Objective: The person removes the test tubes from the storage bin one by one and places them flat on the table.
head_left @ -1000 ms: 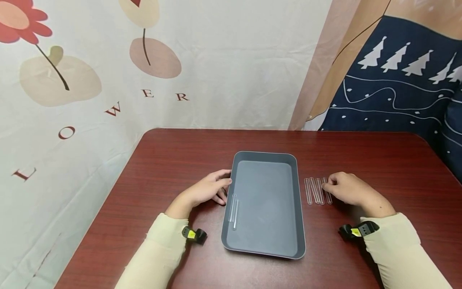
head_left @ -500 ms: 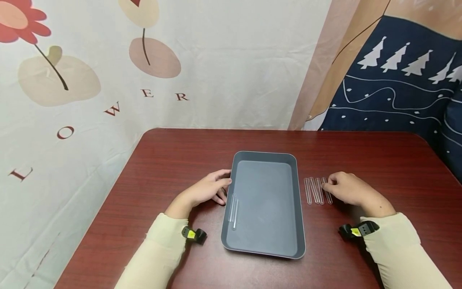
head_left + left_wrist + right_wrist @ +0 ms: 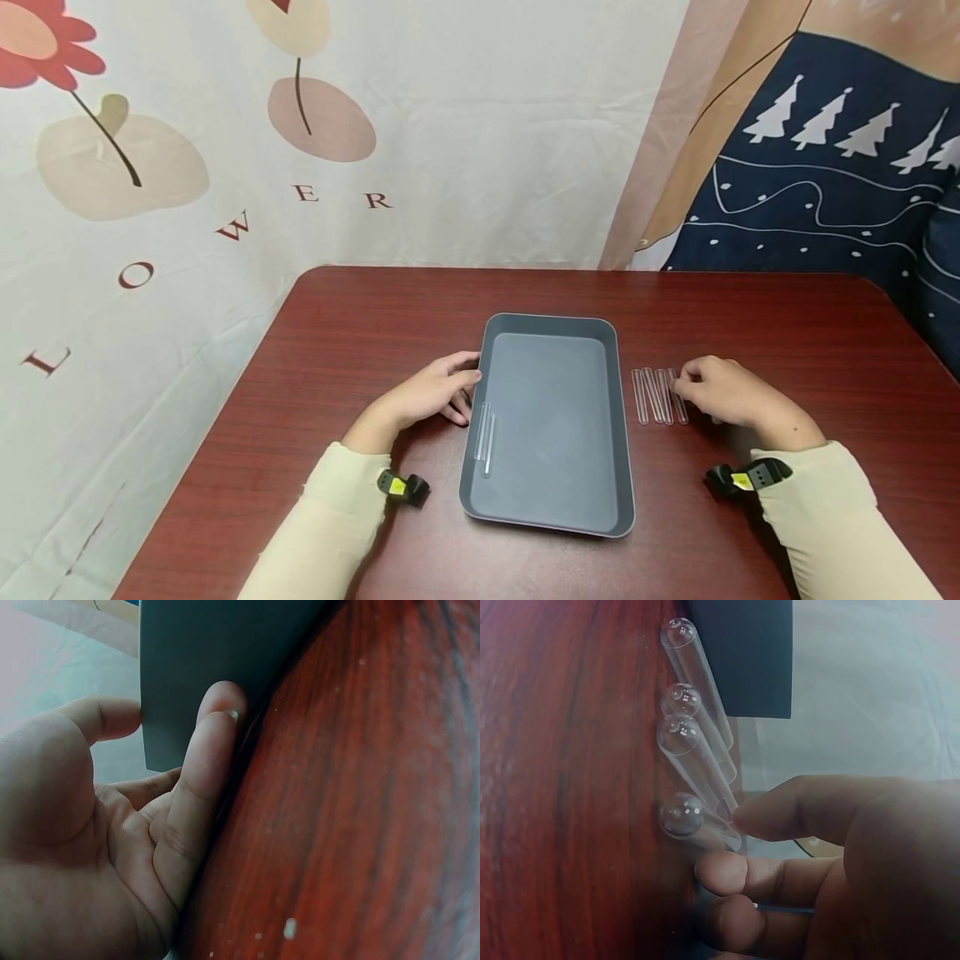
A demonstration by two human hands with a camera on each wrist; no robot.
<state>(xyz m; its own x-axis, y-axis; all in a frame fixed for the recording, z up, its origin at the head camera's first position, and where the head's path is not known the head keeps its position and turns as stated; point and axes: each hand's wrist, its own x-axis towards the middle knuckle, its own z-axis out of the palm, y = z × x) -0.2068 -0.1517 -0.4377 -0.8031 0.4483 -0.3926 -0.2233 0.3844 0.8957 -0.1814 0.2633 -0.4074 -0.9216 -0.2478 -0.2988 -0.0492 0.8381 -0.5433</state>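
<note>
In the head view a gray tray (image 3: 555,450) sits on the red-brown table (image 3: 375,317), with two clear tubes (image 3: 489,448) lying side by side inside along its left wall, toward the near end. The left hand (image 3: 427,392) is at the tray's left side, thumb at the rim; to the right of the tray lies a row of four tubes (image 3: 654,398), and the right hand (image 3: 723,396) reaches the rightmost one. In the left wrist view the left hand's fingers are spread loosely, touching the tray's outer wall. In the right wrist view the row's rounded ends face near, and thumb and fingertip stand slightly apart at the last tube's far end; whether they pinch it I cannot tell.
</note>
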